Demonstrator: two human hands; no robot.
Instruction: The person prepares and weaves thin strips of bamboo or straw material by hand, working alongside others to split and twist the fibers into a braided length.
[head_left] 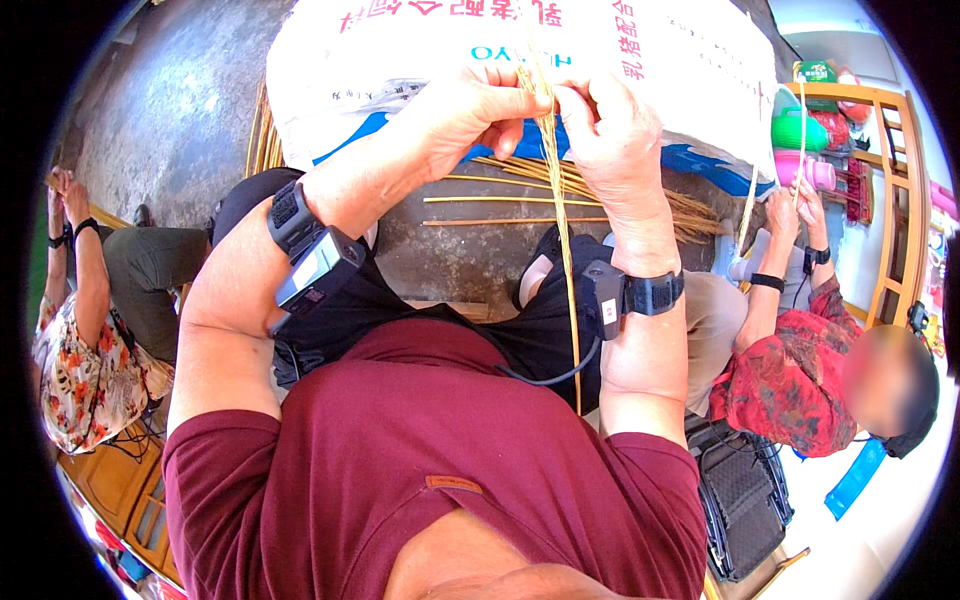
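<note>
My left hand and my right hand are raised side by side in front of my chest. Between them a dry straw stalk with a feathery upper part hangs upright, its thin end reaching down past my lap. My left thumb and fingers pinch it near the top, from the left. From the right, my curled right fingers close on the strands at about the same height. Right behind the hands lies a white woven sack with a blue edge. Some of my fingertips are hidden.
Loose stalks and a bushy straw bundle lie on the grey floor. Seated people flank me: one in a flowered shirt, another in a red patterned shirt. A wooden rack and black folding chair stand at right.
</note>
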